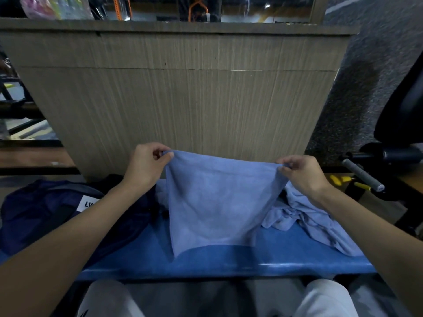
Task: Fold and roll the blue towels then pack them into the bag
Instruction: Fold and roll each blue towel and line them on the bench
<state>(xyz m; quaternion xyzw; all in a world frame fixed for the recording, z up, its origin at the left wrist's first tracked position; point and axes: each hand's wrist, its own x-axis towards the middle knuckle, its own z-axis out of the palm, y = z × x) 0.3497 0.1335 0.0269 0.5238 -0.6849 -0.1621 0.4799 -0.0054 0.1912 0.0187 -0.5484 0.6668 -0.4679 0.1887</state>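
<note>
Two bare hands pinch one light blue towel by its top corners, mid-frame. Left hand [146,162] has thumb and fingers closed on the upper-left corner; right hand [299,170] is closed the same way on the upper-right corner. Held towel [215,202] hangs spread between them, top edge sagging slightly, fabric soft and matte, faintly mottled, narrowing toward its lower hem. Hem touches the blue bench [229,261] at lower centre, left bottom corner curled a bit. Crumpled pile of towels [315,216], same light blue, lies on the bench just right of the held one, partly under the right wrist. Dark navy bag [45,216] with a white label sits at left of frame, under the left forearm. Wood-grain panel [178,92] fills the upper centre behind everything.
</note>
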